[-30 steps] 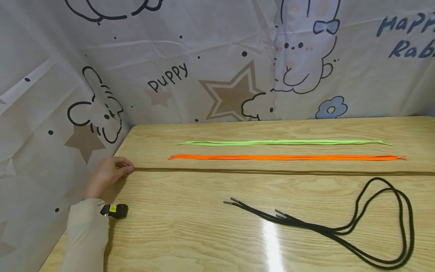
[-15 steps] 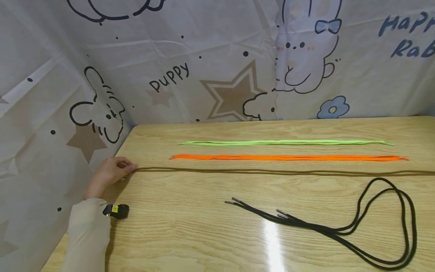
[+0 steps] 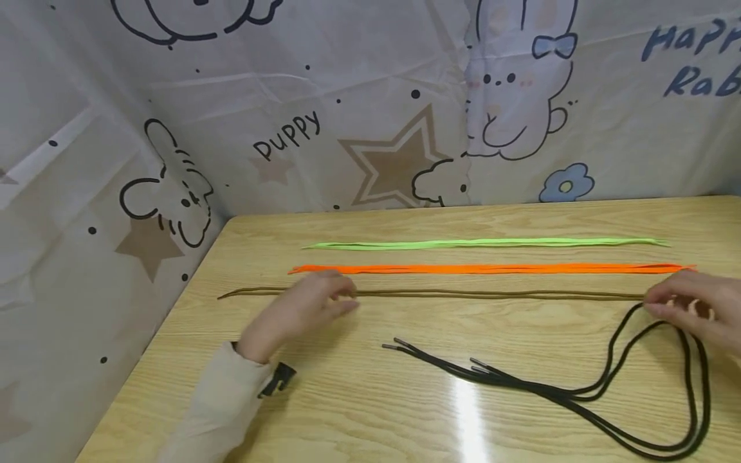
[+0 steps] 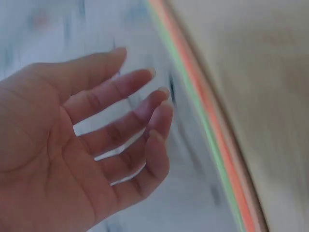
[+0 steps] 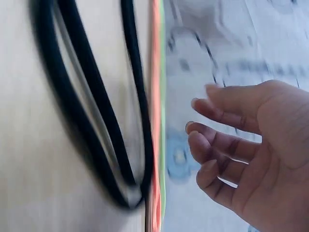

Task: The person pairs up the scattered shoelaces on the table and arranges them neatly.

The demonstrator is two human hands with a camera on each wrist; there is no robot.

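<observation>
A doubled brown shoelace (image 3: pixel 498 294) lies stretched across the wooden table. Above it, left of centre, hovers my left hand (image 3: pixel 298 315) with loosely bent fingers; its palm holds nothing in the left wrist view. At the right, my right hand (image 3: pixel 700 308) is over the top of the looped black shoelace (image 3: pixel 538 386) and hides the brown lace's right part. The right wrist view shows this hand's fingers relaxed and bare. Beyond the brown lace run a flat orange shoelace (image 3: pixel 463 269) and a light green shoelace (image 3: pixel 463 244), both folded lengthwise.
A printed cloth (image 3: pixel 231 83) hangs behind the table (image 3: pixel 324 411) and along its left side. The black lace's tips point left near the middle front. Light glares off the table there.
My left hand has let go of the brown lace's left end and moved right. My right hand has come into view from the right. The laces lie nearly as before.
</observation>
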